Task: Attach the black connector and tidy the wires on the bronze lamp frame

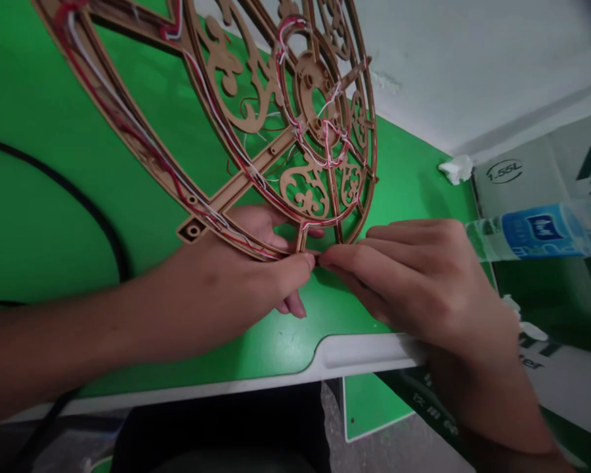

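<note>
A round, tan openwork frame (270, 157) with scrollwork panels stands tilted over the green tabletop. Red and white wires (236, 150) run along its channels and around its hub. My left hand (270, 263) grips the lower rim, thumb in front and fingers reaching behind. Close beside that thumb, my right hand (418, 276) pinches at the rim's bottom edge. Whether a wire or only the rim lies between its fingertips is hidden.
The green table (187, 328) has a pale front edge. A black cable (93, 203) curves at left. To the right lie a water bottle (542, 231), a carton (536, 157) and crumpled white tissue (456, 169). A white wall (453, 59) rises behind.
</note>
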Demonstrator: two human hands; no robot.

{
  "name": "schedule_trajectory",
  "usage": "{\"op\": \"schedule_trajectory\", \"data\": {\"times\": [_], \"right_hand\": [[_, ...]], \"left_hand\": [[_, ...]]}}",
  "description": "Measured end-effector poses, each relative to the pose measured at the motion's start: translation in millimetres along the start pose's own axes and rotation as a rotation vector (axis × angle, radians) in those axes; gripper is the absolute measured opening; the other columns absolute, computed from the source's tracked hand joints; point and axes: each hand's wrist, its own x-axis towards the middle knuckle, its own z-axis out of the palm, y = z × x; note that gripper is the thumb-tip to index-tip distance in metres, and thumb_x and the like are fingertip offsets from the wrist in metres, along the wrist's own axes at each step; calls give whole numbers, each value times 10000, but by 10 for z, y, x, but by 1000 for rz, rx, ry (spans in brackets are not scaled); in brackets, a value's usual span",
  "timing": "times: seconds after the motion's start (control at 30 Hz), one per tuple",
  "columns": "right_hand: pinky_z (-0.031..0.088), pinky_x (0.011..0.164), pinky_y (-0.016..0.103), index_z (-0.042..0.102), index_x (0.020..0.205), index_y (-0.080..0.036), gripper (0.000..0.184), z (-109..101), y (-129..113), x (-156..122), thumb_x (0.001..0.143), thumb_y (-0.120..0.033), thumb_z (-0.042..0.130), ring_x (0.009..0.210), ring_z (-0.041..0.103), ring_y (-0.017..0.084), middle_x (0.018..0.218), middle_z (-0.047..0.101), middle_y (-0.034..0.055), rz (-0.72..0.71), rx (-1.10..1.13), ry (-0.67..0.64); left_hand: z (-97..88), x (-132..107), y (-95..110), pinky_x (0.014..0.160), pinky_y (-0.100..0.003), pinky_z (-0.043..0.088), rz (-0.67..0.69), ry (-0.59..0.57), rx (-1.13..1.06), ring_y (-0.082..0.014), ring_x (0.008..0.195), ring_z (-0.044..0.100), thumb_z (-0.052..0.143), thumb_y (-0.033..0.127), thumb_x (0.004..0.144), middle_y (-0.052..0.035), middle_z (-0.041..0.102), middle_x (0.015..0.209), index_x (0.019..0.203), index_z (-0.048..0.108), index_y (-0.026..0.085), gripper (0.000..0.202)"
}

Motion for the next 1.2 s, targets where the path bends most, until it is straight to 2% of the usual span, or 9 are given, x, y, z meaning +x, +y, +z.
{"op": "schedule_trajectory", "data": {"times": [0.1,0.17,0.23,0.33,0.5,0.57,0.73,0.93,1.2], "right_hand": [[321,529,321,701,937,-96,93,0,-12,-4,940,-143,621,564,495,127,645,602,5,-10,-54,8],[315,532,320,690,944,-105,89,1,-16,-5,947,-151,614,562,486,124,639,599,0,-8,-76,5],[311,533,321,684,946,-106,99,9,-17,-1,957,-152,597,558,476,123,639,600,-2,-4,-83,8],[306,528,321,680,961,-106,108,32,-18,3,963,-149,581,556,467,122,642,599,-8,1,-85,9],[290,528,326,675,973,-105,103,52,-15,-18,963,-142,580,553,442,121,639,586,-15,7,-93,5],[285,530,328,671,986,-99,101,45,-12,-29,962,-137,580,554,433,122,634,573,-18,6,-83,12],[268,532,330,669,981,-102,100,25,4,-49,963,-135,577,550,407,122,617,534,-25,13,-85,12],[264,541,325,657,935,-138,93,31,19,-52,970,-157,572,558,411,116,630,543,-26,36,-86,0],[262,543,321,644,954,-143,70,33,22,-62,966,-156,576,557,414,113,641,553,-31,42,-78,7]], "left_hand": [[-14,-64,40,811,-184,499,152,-8,250,-136,832,668,634,361,809,13,741,775,617,745,246,250],[-9,-87,57,858,-199,515,182,-7,297,-142,869,668,604,394,829,12,743,809,633,750,249,284],[6,-91,84,830,-205,543,107,16,241,-130,803,665,583,440,843,5,734,767,587,734,228,365],[36,-80,153,699,-180,575,-82,59,57,-110,685,675,603,481,831,1,717,659,550,697,193,413],[70,-71,262,545,-156,587,-212,-50,-180,-111,573,705,598,346,840,64,711,597,938,661,203,185],[79,-69,266,543,-138,580,-207,-34,-204,-103,585,710,604,318,835,67,717,609,955,655,205,172],[90,-49,228,541,-135,560,-174,22,-168,-102,570,703,639,378,811,39,740,646,805,686,207,177],[75,-46,279,598,-154,585,-263,-47,-162,-105,619,721,597,394,853,60,733,643,983,644,214,227],[64,-78,283,574,-110,540,-200,22,-120,-75,620,704,649,390,829,71,732,624,880,689,213,189]]}}
